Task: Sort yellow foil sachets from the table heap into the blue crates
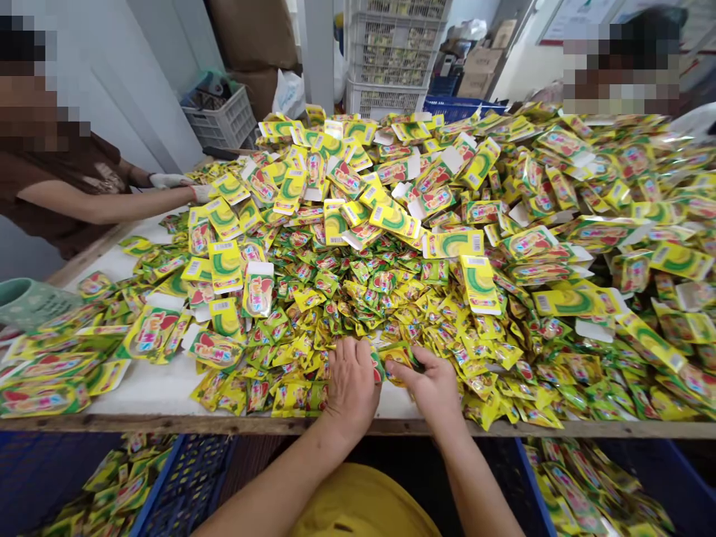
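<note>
At the table's near edge, my right hand (433, 388) pinches a small yellow and green packet (400, 358) between thumb and fingers. My left hand (352, 380) is close beside it, fingers curled down and pressed on a green packet (378, 367); its fingertips are partly hidden. Just beyond both hands lies a heap of loose small packets (358, 291). Yellow and green printed boxes (481, 285), several with white flaps standing open, are piled over and behind the packets.
Blue crates (162, 477) with packets stand below the wooden table edge (168, 424). A green mug (36, 304) is at the left. One co-worker's gloved hand (200, 194) reaches into the pile; another person is at the back right. White crates (391, 56) are stacked behind.
</note>
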